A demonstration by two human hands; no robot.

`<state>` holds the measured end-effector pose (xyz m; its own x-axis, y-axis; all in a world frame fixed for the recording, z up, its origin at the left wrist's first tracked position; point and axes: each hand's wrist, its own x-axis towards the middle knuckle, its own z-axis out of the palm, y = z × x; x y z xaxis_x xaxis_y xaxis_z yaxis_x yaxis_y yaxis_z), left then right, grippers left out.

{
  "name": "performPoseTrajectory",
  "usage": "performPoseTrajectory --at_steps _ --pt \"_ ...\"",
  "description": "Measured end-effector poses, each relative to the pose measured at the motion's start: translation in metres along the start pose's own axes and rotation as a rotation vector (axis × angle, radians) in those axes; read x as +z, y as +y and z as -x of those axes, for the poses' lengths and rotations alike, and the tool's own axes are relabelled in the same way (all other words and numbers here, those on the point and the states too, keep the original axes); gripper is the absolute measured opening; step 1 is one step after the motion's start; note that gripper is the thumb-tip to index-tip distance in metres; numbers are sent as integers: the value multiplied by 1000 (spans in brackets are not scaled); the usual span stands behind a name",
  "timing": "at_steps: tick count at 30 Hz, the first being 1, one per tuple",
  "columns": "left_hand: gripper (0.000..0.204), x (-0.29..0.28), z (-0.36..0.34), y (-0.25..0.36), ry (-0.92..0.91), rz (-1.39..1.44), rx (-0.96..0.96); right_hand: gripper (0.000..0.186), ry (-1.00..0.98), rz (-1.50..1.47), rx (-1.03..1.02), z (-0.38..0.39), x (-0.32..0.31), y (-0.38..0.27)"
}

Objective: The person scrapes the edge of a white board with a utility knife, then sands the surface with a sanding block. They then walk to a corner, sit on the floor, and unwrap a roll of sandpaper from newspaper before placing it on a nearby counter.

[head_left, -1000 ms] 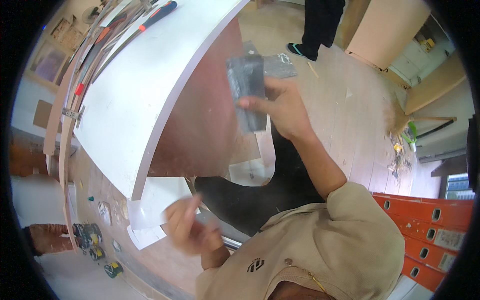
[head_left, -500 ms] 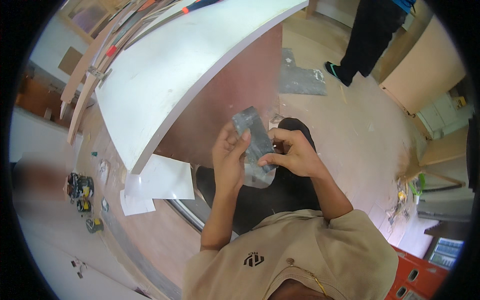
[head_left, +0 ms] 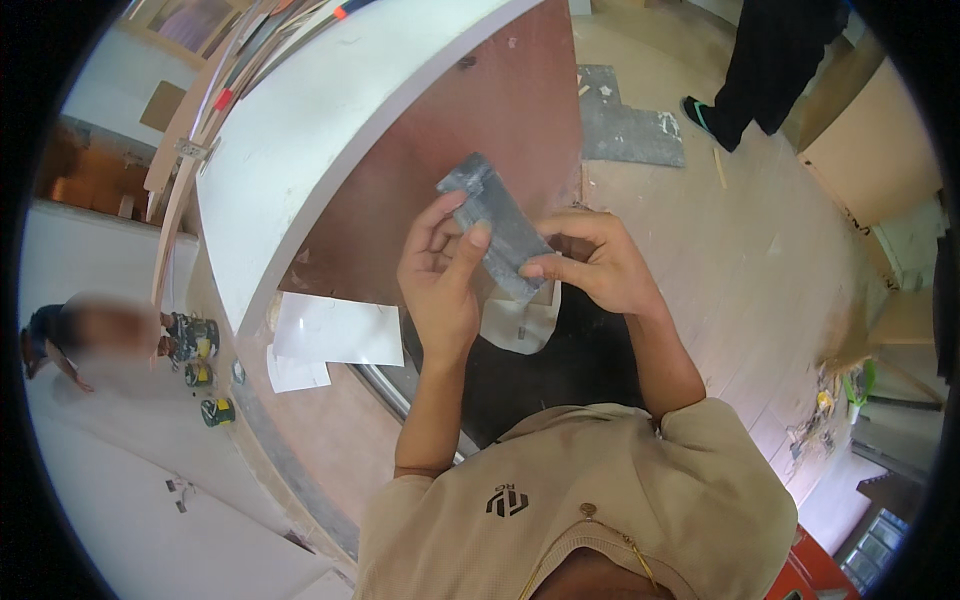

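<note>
Both hands on the block (head_left: 508, 222), grey and dusty-looking, held up in front of me over my lap, upper end tipped to the left. Left hand (head_left: 438, 285): thumb flat on the block's face near its left edge, the other fingers curled along that edge, pinching it. Right hand (head_left: 608, 262): thumb pressed on the face at the lower right, the other fingers bent round behind, pinching there too; how their tips sit I cannot tell. Beyond the block, a reddish panel (head_left: 455, 115) stands under the white bench (head_left: 330, 115), whose far left side carries long thin tools (head_left: 262, 38). White sheets (head_left: 338, 330) lie on the floor (head_left: 655, 215), left of my black trousers (head_left: 565, 370). Ahead right, grey flat pieces (head_left: 630, 130) on the floor, a thin stick (head_left: 719, 168) near them, and a co-worker's dark-clad legs (head_left: 770, 65). Far left, another person (head_left: 55, 325), partly blurred, near dark-and-yellow gear (head_left: 200, 345) too small to identify.
</note>
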<state>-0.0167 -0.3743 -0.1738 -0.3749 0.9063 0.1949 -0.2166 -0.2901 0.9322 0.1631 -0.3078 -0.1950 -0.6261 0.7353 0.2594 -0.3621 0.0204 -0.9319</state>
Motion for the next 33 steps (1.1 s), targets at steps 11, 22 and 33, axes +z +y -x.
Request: performPoseTrajectory --at_steps 11,22,33 --pt "35 -5 11 -22 -256 -502 49 22 221 478 -352 6 -13 6" --pt "38 -17 29 -44 -72 -275 -182 35 334 -67 54 17 7 63" --pt "25 -21 13 -37 41 -272 -200 37 288 -161 52 -3 6 56"
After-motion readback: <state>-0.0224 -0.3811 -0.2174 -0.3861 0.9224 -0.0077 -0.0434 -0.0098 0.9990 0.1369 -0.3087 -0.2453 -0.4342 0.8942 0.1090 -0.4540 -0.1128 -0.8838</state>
